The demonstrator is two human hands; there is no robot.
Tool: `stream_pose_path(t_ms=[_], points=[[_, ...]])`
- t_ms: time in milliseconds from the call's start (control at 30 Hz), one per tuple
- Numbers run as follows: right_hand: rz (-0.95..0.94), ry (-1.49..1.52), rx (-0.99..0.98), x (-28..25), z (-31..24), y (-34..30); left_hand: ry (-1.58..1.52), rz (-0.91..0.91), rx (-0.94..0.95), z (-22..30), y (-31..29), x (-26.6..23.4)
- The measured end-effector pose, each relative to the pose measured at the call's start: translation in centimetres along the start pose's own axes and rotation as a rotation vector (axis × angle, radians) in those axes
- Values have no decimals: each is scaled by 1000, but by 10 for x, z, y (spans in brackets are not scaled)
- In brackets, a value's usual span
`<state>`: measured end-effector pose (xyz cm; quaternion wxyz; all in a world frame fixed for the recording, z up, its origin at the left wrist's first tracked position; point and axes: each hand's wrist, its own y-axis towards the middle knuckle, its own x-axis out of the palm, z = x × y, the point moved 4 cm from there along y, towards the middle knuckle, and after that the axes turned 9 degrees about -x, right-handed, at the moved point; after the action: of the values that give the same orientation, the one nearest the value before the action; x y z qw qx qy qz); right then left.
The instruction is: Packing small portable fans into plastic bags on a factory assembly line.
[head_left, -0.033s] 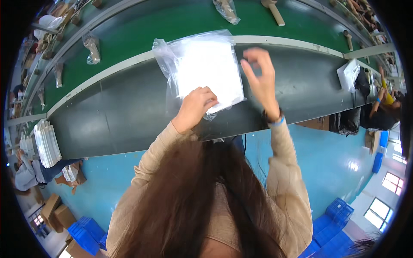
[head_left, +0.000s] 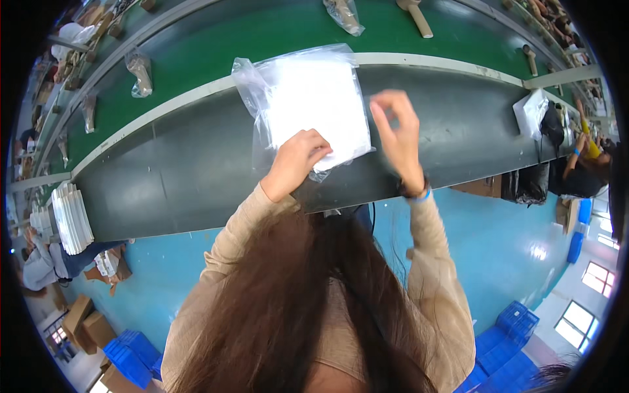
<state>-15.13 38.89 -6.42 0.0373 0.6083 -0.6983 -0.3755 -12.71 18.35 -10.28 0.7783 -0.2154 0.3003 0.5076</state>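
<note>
A bright white, flat, roughly square stack (head_left: 318, 98) with clear plastic bag film (head_left: 252, 82) around its edges lies on the dark grey bench. Its far side overlaps the pale rail. My left hand (head_left: 296, 164) is on its near edge, with fingers curled and pressed together on the plastic there. What lies under those fingertips is hidden. To the right of the stack, my right hand (head_left: 401, 134) is raised, a little blurred. Its fingers are bent, and a gap shows between thumb and forefinger with nothing in it.
Beyond the rail (head_left: 419, 60) runs a green belt (head_left: 196, 62) carrying several tan, handle-like parts, some bagged. White strips (head_left: 72, 219) stand at the bench's left end; a white packet (head_left: 531, 114) lies at the right. Other people work at both sides. Blue crates (head_left: 514, 327) stand behind.
My right hand has come slightly nearer to me, and its thumb and fingers have drawn closer together. The left hand and the white stack are almost where they were.
</note>
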Motion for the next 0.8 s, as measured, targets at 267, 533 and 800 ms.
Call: stream_pose_path(t_ms=[267, 533, 800], points=[[-75, -47, 433, 28, -23, -70, -329, 76, -140, 8, 9, -11], [32, 256, 638, 40, 6, -87, -326, 249, -197, 5, 7, 6], [-81, 30, 591, 23, -2, -78, -449, -155, -289, 21, 31, 24]])
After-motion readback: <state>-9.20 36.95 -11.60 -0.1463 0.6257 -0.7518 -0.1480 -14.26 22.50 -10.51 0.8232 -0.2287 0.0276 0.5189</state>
